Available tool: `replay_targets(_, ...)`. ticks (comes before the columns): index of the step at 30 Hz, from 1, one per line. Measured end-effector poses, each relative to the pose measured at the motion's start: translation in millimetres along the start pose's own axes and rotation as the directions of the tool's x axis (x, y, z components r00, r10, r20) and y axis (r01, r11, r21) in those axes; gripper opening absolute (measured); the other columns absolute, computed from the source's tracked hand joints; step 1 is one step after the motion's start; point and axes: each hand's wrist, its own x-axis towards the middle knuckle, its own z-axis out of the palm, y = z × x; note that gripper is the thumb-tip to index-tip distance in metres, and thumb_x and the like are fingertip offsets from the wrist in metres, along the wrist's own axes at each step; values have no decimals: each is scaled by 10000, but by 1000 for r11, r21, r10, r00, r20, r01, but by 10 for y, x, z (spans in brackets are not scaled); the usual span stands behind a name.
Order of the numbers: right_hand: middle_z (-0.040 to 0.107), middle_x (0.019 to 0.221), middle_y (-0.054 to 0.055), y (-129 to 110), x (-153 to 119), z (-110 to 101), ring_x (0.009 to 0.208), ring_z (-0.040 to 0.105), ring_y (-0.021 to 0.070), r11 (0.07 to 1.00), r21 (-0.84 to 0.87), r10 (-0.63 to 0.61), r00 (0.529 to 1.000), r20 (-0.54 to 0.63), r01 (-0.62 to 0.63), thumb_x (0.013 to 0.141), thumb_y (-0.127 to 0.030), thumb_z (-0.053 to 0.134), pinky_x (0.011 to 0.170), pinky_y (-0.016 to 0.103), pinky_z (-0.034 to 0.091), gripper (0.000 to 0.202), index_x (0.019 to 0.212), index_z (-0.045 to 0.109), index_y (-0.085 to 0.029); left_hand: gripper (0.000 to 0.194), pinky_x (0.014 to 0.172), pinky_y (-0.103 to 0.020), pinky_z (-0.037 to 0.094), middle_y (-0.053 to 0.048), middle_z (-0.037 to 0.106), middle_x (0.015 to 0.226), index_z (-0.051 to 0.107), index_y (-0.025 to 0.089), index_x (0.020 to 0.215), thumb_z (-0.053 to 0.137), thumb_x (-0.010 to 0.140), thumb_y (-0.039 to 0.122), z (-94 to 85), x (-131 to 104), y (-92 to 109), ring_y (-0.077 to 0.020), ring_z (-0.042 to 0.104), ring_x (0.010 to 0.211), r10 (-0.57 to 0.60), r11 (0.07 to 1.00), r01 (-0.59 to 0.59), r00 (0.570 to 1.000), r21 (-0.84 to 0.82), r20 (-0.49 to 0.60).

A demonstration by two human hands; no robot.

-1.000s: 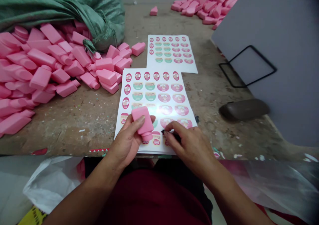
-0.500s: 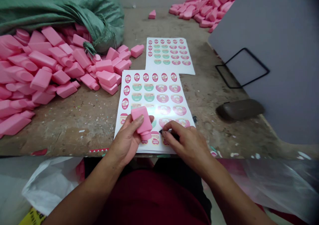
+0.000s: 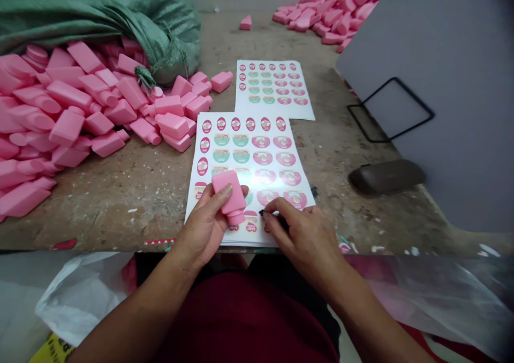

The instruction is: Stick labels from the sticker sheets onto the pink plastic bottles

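Note:
A pink plastic bottle is gripped in my left hand, its neck tilted down toward me. My right hand pinches a small dark pointed tool whose tip shows past the fingers; most of it is hidden in the hand, so its kind is unclear. Both hands are over the near edge of a stack of sticker sheets, printed with green and pink labels. The dark tip is beside a small label in the bottom row.
At the left, many pink bottles spill from a green sack. A second sticker sheet lies behind the first. To the right are a dark oblong case and a grey panel with a black wire frame. More bottles are heaped at the back.
My right hand has shifted very slightly near the bottom row of labels. My left hand keeps the bottle in nearly the same place.

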Motion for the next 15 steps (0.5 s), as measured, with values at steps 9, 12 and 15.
replay_targets(9,733,675,30,-32,56,-21,592,597,234,999,-16,50,997,58,-49,907,-297,532,661,328,324,161,879,669,-217,253,663,-228,502,-87,738,932,601,157,1092,675,864,238,5,-4,-3,-151,663,781,3,1000,-3,1000,8,12)
replay_targets(12,746,722,24,15,76,-36,621,627,224,987,136,68,988,139,-87,919,-320,511,647,311,342,178,919,658,-221,240,776,-259,529,-104,741,971,597,154,1104,656,879,212,16,-8,3,-181,685,916,10,1000,-10,1000,-16,-9)
replay_targets(15,745,726,25,56,63,-31,626,640,219,977,198,56,988,147,-85,924,-328,498,653,311,355,186,926,647,-216,233,884,-310,528,-122,746,986,595,148,1112,638,889,197,19,-6,11,-208,690,990,-6,999,5,1000,-46,-28)
